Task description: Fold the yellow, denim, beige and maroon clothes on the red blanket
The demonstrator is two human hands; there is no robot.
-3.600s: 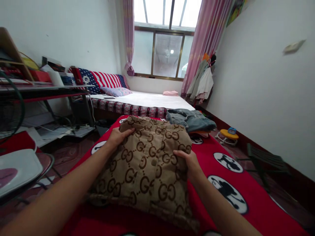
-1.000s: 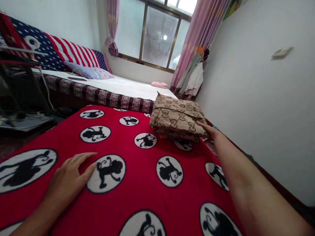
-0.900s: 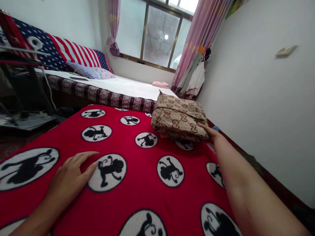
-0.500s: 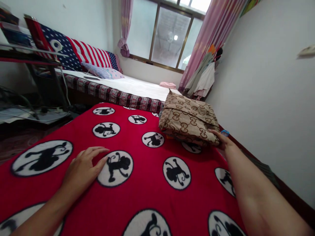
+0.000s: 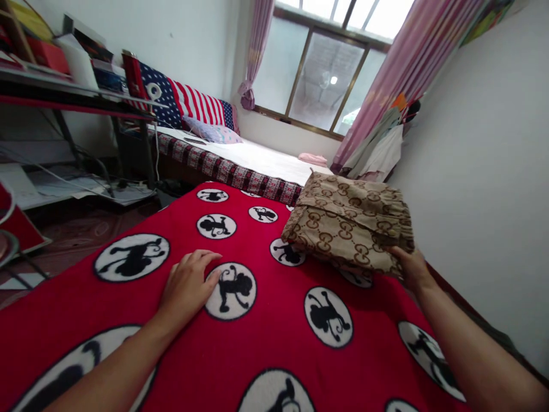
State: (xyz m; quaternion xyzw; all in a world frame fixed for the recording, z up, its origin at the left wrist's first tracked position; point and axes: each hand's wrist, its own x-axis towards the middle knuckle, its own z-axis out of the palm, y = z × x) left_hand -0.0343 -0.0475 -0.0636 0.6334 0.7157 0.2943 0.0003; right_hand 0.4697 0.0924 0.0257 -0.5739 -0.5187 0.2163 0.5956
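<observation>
A folded brown and tan garment [image 5: 347, 223] with a repeated letter pattern is at the far right of the red blanket [image 5: 274, 326]. It is tilted, and a shadow falls under its near edge. My right hand [image 5: 414, 266] grips its near right corner, fingers on top and the rest hidden by the fabric. On the left, my left hand [image 5: 191, 283] rests palm down on the blanket, thumb apart from the fingers, holding nothing. It lies beside a white circle with a black monkey [image 5: 231, 290].
Behind the blanket is a white-covered bed [image 5: 261, 154] with a flag-patterned cushion [image 5: 193, 100] and folded pink cloth [image 5: 312, 158]. A cluttered desk [image 5: 77, 103] stands at left. Clothes [image 5: 381, 149] hang by the curtain, and a white wall [image 5: 480, 171] borders the right side.
The view has turned left, so the scene sits further right. Held by my right hand, the garment has shifted slightly left over the blanket. My left hand stays beside the same circle.
</observation>
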